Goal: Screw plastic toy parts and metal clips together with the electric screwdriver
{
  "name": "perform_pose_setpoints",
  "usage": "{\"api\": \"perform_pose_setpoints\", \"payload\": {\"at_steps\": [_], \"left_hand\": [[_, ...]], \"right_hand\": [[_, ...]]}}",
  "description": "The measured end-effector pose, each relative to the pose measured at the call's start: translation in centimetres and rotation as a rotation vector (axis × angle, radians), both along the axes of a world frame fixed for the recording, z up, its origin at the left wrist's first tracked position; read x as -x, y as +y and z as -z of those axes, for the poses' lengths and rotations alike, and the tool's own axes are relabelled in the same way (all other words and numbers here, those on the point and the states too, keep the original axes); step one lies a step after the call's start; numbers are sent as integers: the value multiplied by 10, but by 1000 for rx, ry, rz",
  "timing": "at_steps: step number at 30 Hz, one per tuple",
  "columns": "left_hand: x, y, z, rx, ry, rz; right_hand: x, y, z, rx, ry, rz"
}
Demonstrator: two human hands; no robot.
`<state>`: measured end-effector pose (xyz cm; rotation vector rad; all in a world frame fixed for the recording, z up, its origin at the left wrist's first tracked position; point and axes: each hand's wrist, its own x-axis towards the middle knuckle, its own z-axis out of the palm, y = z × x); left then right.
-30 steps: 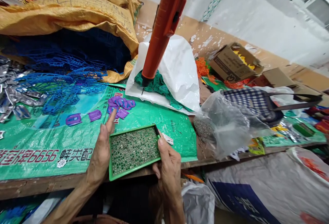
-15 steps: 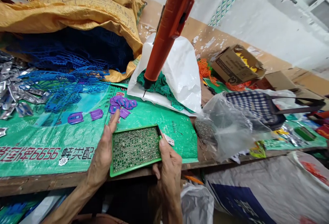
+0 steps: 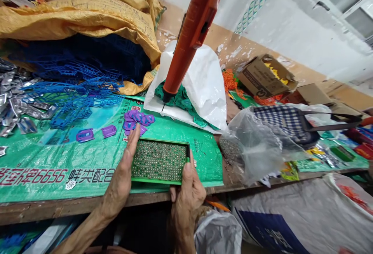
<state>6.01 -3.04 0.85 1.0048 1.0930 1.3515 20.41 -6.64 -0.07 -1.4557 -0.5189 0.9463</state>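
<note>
A shallow green screw tray (image 3: 161, 182), its perforated bed covered with many small metal screws (image 3: 163, 159), is held just above the table's front edge. My right hand (image 3: 189, 192) grips its right end, thumb on the near right corner beside a black strip; the fingers behind are partly hidden. Flat along the left end lies my left hand (image 3: 124, 172), fingers stretched out and pointing at the purple plastic pieces (image 3: 136, 118). An orange electric screwdriver (image 3: 190, 38) hangs bit-down beyond the tray, over a white bag (image 3: 204, 87) of green parts.
Blue plastic frames (image 3: 78, 94) spill from a yellow woven sack (image 3: 116, 17) at the back left. Silver pieces (image 3: 20, 106) are heaped at the far left. To the right are a clear plastic bag (image 3: 256, 149), a checkered bag (image 3: 282, 118) and a cardboard box (image 3: 262, 77).
The tray has shifted slightly right and turned more level, with both hands moving along. Its screws look more evenly spread, with fewer bare green holes.
</note>
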Motion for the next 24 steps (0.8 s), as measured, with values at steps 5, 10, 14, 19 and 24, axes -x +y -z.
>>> {"api": "perform_pose_setpoints", "payload": {"at_steps": [5,10,14,19,24], "left_hand": [[-4,0,-2,-29,-36,-40],[-5,-1,3,-41,-72,-24],[-7,-2,1,-40,-82,-22],[-10,-4,-3,-21,-89,-5],[-6,-5,-2,1,-71,3]], "right_hand": [[6,0,6,-11,27,93],[8,0,7,9,27,69],[7,-1,5,34,14,65],[6,0,4,-13,1,62],[3,3,0,-41,11,42]]}}
